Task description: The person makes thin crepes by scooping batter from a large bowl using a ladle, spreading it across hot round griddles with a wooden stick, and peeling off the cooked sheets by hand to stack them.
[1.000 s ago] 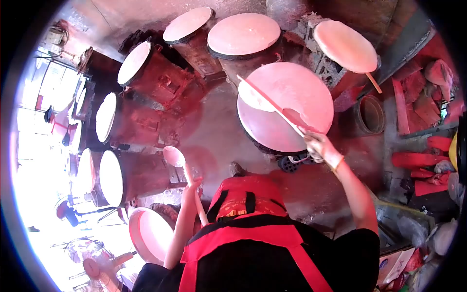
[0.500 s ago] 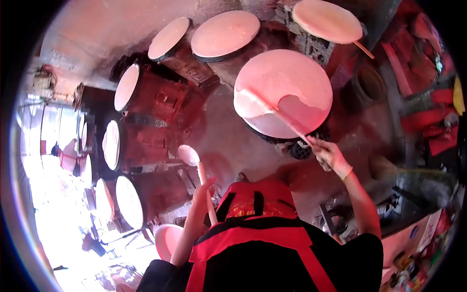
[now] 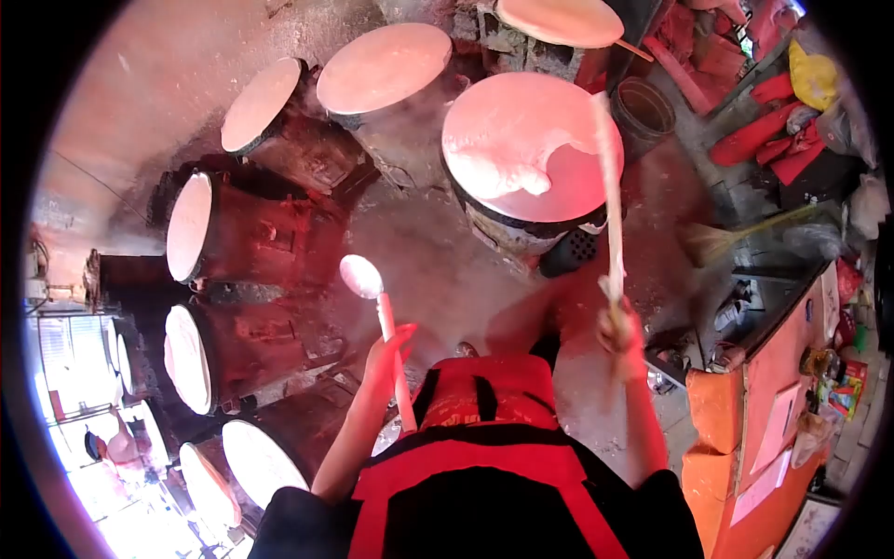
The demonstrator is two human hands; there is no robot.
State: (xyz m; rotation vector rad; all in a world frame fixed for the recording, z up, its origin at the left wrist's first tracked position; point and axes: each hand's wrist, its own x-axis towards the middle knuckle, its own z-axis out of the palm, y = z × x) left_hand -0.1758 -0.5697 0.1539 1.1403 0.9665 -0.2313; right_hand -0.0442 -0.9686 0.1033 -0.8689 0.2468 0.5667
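Observation:
My left hand (image 3: 386, 359) is closed around the handle of a ladle (image 3: 361, 277), whose bowl points up and away from me. A long flat stick (image 3: 610, 196) stands in the grip of my right hand (image 3: 620, 337), its far end over the right edge of a round griddle (image 3: 577, 191). Pale batter (image 3: 507, 121) covers the back and left of that griddle, with a thick lump near the front; the bare surface shows at the front right.
Several more round griddles on drum stoves, such as one at the back (image 3: 386, 67) and one at the left (image 3: 190, 228), form an arc. A bucket (image 3: 644, 107), a broom (image 3: 722, 238) and an orange-sided counter (image 3: 736, 438) are on the right. A distant person (image 3: 122, 445) is at the lower left.
The stick has lifted off the batter and swung from a leftward slant to nearly upright in view. My right hand is lower. The view has turned right; my left hand still holds the ladle.

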